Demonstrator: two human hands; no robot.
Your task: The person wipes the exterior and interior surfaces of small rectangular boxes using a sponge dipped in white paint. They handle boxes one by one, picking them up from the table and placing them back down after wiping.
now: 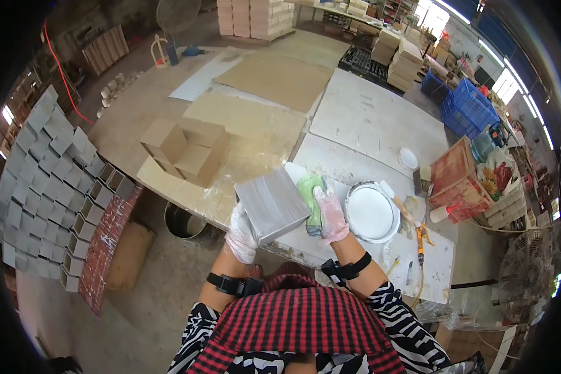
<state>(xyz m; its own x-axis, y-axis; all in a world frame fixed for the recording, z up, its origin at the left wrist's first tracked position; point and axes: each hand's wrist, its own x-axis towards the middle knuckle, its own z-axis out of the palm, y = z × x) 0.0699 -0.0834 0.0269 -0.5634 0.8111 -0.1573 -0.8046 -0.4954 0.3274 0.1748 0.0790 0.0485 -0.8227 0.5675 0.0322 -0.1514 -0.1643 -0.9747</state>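
Observation:
Gloved in white, my left hand (241, 237) grips the lower left side of a box (273, 204) with a streaky grey-white coat. The box is tilted over the table's near edge. A crumpled green cloth (310, 202) is in my right hand (331, 215), whose glove looks pinkish-white; the cloth lies against or right beside the box's right side. To the right of that hand stands a round tub (374, 240) of white paint-like liquid. A brush (407, 212) lies by its right rim. Farther left on the table are brown, uncoated boxes (206, 153).
Grey boxes (50, 181) are stacked in rows at the left, along a red board (109, 249). An orange spray gun (422, 235) with a hose lies right of the tub. Beyond stand a reddish crate (458, 177) and blue crates (470, 109). A metal bucket (171, 221) is below the table.

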